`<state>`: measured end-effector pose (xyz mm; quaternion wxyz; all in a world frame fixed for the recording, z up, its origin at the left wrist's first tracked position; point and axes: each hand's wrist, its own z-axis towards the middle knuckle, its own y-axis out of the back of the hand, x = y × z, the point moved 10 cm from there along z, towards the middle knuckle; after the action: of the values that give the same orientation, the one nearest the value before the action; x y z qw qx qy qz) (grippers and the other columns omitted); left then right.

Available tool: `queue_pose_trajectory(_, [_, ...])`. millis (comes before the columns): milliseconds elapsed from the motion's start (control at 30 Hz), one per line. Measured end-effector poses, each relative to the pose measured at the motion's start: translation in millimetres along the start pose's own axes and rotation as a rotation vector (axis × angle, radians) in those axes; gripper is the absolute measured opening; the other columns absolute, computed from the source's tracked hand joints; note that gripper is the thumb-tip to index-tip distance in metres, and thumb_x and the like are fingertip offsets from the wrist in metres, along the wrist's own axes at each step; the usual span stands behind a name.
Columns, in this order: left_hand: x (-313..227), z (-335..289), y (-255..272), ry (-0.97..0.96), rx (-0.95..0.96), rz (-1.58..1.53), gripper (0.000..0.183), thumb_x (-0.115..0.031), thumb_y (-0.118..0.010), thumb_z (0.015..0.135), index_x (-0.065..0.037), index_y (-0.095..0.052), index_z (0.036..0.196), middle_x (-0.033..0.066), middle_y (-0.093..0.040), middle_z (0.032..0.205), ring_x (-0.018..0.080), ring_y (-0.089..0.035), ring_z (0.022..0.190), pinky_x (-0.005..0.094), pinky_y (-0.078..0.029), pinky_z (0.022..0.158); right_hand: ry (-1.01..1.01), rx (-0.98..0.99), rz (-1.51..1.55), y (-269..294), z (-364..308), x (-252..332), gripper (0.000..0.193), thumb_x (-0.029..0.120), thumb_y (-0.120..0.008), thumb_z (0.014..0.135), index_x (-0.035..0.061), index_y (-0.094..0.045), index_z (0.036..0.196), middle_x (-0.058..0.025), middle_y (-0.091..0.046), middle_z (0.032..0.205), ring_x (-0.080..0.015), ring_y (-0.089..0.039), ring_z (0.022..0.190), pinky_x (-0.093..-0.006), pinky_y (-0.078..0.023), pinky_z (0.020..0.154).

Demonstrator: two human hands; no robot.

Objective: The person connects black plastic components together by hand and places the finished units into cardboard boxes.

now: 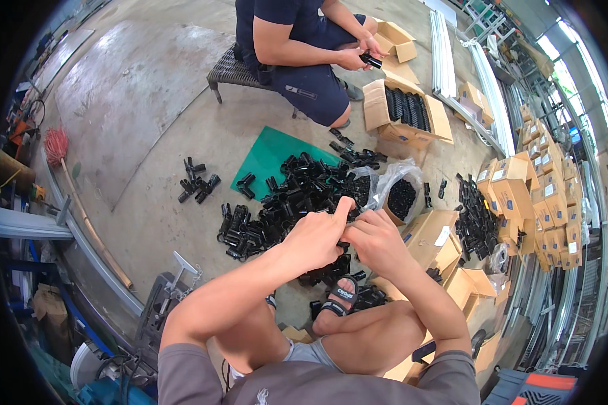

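Above the heap of black pipe fittings (pixel 287 209), my two hands meet close together in front of me. My left hand (pixel 317 237) is closed, with its index finger reaching toward the other hand. Curled fingers close my right hand (pixel 378 241) right beside it. Something dark shows between them, but the fingers cover most of it and I cannot make out what it is. Just beyond my right hand are an open clear plastic bag (pixel 394 179) and a lot of small black parts (pixel 402 198). A green sheet (pixel 267 152) lies partly under the heap.
Across from me a seated person (pixel 297 54) holds a black fitting (pixel 370 61). Near that person stands an open carton (pixel 402 131) of black parts. Stacked cartons (pixel 550 196) and another black heap (pixel 476 219) are at right. A red broom (pixel 81 196) lies at left.
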<state>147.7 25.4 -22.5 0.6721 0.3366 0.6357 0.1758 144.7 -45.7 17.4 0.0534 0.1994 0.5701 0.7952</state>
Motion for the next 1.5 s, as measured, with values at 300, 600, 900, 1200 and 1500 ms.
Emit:
queue_pose_trajectory(300, [7.6, -7.7, 20.0, -0.012, -0.087, -0.043, 0.051, -0.011, -0.082, 0.072, -0.005, -0.045, 0.108, 0.0189, -0.069, 0.083, 0.0420, -0.068, 0.078, 0.0484, -0.053, 0.070, -0.291, -0.279, 0.191, 38.8, -9.5, -26.5, 0.021, 0.000, -0.068, 0.088, 0.0040, -0.073, 0.108, -0.0087, -0.070, 0.107, -0.0263, -0.066, 0.098, -0.0348, -0.051, 0.087])
queue_pose_trajectory(600, [26.8, -14.5, 40.1, 0.140, -0.182, -0.208, 0.032, -0.011, -0.083, 0.076, -0.001, -0.055, 0.090, 0.0088, -0.067, 0.077, 0.0177, -0.067, 0.069, 0.0321, -0.052, 0.064, -0.893, -0.207, 0.276, -50.7, -101.7, -237.6, 0.021, 0.015, -0.065, 0.093, 0.0041, -0.074, 0.109, -0.0178, -0.075, 0.097, -0.0288, -0.073, 0.088, -0.0363, -0.055, 0.080])
queue_pose_trajectory(900, [30.9, 0.8, 37.4, 0.211, -0.209, -0.191, 0.031, -0.011, -0.084, 0.075, -0.003, -0.057, 0.089, 0.0087, -0.067, 0.071, 0.0141, -0.069, 0.067, 0.0289, -0.054, 0.066, -0.937, 0.405, -0.153, -213.8, -115.9, -364.5, 0.020, 0.018, -0.062, 0.088, 0.0129, -0.077, 0.099, -0.0181, -0.074, 0.100, -0.0370, -0.071, 0.095, -0.0474, -0.057, 0.087])
queue_pose_trajectory(1200, [34.3, 8.0, 20.1, 0.243, -0.084, -0.169, 0.029, -0.015, -0.085, 0.075, -0.005, -0.061, 0.088, 0.0066, -0.066, 0.067, 0.0102, -0.062, 0.060, 0.0264, -0.052, 0.061, -1.013, 0.199, -0.008, -293.4, -113.1, -381.4, 0.023, 0.009, -0.058, 0.089, 0.0128, -0.073, 0.105, -0.0174, -0.069, 0.111, -0.0380, -0.067, 0.103, -0.0476, -0.055, 0.089])
queue_pose_trajectory(1500, [44.7, 24.9, -3.4, 0.406, 0.122, -0.152, 0.033, -0.021, -0.085, 0.077, -0.004, -0.067, 0.099, 0.0058, -0.073, 0.083, 0.0145, -0.073, 0.078, 0.0277, -0.056, 0.072, -0.960, 0.070, -0.055, -302.1, -121.2, -389.4, 0.017, 0.005, -0.060, 0.086, 0.0081, -0.067, 0.101, -0.0168, -0.066, 0.103, -0.0361, -0.066, 0.102, -0.0469, -0.055, 0.085])
